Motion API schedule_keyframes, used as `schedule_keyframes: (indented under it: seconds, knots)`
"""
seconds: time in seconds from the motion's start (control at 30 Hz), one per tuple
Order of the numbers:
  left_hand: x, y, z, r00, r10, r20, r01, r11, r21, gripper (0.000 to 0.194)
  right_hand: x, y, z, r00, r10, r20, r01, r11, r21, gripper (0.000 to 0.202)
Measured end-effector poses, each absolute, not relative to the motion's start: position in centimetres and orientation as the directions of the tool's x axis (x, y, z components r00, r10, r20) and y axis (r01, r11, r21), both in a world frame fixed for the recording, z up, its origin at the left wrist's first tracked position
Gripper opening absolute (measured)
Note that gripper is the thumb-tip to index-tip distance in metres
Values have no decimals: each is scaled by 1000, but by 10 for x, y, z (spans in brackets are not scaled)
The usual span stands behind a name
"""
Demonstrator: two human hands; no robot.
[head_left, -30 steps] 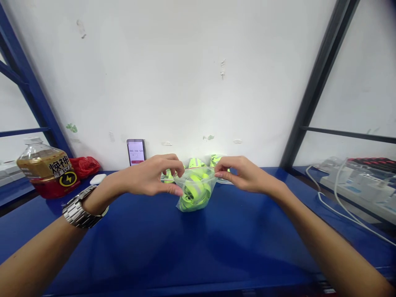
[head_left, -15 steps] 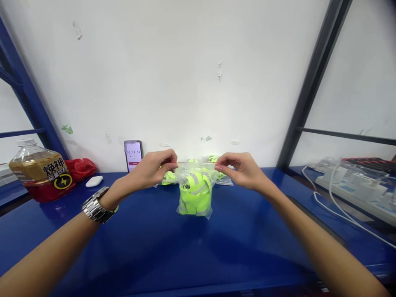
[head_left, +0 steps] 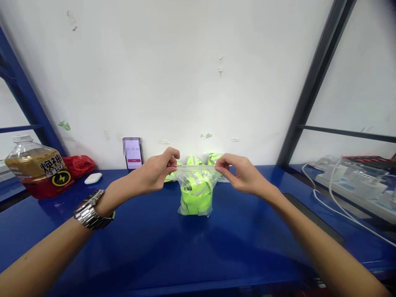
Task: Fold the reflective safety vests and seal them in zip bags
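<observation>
A clear zip bag (head_left: pixel 196 194) stuffed with neon yellow-green reflective straps hangs just above the blue shelf (head_left: pixel 192 247). My left hand (head_left: pixel 154 172), with a metal watch on the wrist, pinches the bag's top left corner. My right hand (head_left: pixel 239 173) pinches the top right corner. The bag's top edge is pulled flat and straight between the two hands. More neon straps in bags (head_left: pixel 213 159) lie behind it against the wall.
A phone (head_left: pixel 133 152) leans on the white wall. At the left stand a drink bottle (head_left: pixel 34 167), a red bag (head_left: pixel 78 165) and a small white case (head_left: pixel 93 178). Power strips and white cables (head_left: pixel 349 185) lie on the right shelf behind a dark post.
The bag's mouth was open and slack a second ago. Both hands lifted it and drew the top edge taut and flat, and the bag now hangs upright.
</observation>
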State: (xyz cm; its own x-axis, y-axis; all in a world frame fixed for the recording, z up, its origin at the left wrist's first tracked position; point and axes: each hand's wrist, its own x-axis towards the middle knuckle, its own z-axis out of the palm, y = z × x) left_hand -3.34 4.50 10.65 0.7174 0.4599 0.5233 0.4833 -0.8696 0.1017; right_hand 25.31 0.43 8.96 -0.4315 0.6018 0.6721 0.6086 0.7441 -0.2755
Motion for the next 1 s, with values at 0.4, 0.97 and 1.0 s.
schedule_keyframes:
  seconds: [0.4, 0.97, 1.0]
  knots:
    - [-30, 36, 110, 733, 492, 469, 493, -860, 132, 16, 247, 1, 90, -446, 615, 650, 547, 762, -346, 6]
    - [-17, 31, 108, 769, 405, 494, 433, -899, 62, 13, 243, 0, 92, -489, 543, 683, 511, 813, -280, 3]
    - [-16, 30, 109, 775, 402, 487, 427, -902, 64, 13, 242, 0, 93, -504, 541, 674, 509, 816, -275, 4]
